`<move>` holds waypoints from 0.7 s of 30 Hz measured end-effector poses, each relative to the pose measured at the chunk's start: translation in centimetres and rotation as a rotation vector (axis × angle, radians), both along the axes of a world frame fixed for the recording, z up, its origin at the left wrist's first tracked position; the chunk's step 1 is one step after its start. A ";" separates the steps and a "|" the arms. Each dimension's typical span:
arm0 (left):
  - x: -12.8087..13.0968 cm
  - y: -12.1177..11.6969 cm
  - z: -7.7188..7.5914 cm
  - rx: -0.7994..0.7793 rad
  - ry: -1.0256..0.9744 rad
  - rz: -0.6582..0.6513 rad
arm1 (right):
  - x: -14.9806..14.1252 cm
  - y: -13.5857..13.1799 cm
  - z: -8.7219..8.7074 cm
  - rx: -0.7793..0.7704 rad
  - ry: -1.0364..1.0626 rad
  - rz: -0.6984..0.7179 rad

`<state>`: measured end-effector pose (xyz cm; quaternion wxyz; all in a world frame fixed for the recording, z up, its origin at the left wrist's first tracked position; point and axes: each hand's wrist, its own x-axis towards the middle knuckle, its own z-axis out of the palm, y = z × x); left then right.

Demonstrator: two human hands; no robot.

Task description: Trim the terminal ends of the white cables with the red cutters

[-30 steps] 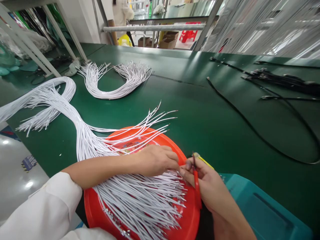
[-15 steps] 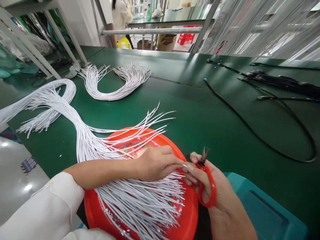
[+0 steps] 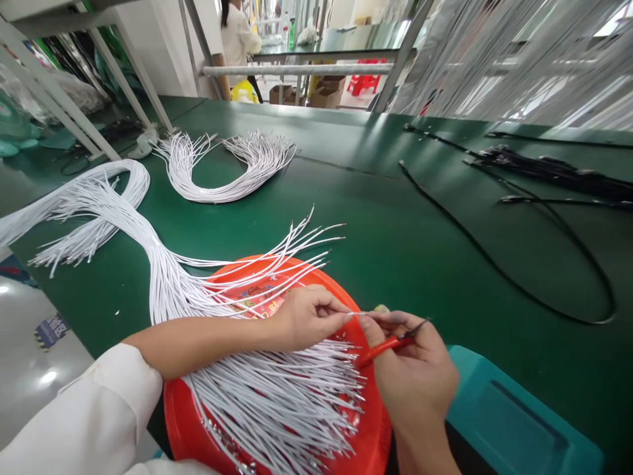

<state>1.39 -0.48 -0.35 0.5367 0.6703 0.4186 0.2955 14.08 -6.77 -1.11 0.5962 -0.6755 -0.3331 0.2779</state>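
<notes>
My left hand (image 3: 306,316) rests over a red round tray (image 3: 376,422) and pinches the end of one thin white wire (image 3: 357,313). My right hand (image 3: 413,369) is closed around red-handled scissors (image 3: 390,343), and its fingertips meet the wire's tip. Under my left forearm a fanned bundle of several white wires (image 3: 277,402) lies across the tray, their stripped ends pointing right. More wires of the same bundle (image 3: 163,277) stream left over the green table (image 3: 405,244).
A second looped white wire bundle (image 3: 222,165) lies farther back. Black cables (image 3: 494,264) curl at the right, with a black bundle (image 3: 558,171) behind. A teal plastic box (image 3: 519,422) sits at the near right. A person stands beyond the table (image 3: 237,33).
My right hand has turned the scissors from blades pointing up to lying flat, pointing right. My left hand has pulled one wire end out toward my right fingers.
</notes>
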 end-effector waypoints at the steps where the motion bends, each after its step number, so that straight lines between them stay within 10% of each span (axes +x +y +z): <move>1: 0.0 0.0 -0.1 0.023 0.003 0.003 | -0.1 0.0 0.0 -0.013 -0.022 -0.023; 13: -0.4 0.5 -1.1 0.723 0.092 -0.043 | -1.8 -0.1 0.8 0.060 0.142 -0.031; 21: -0.6 1.5 -1.0 0.560 0.226 -0.001 | -1.4 -0.5 1.5 0.089 0.092 -0.047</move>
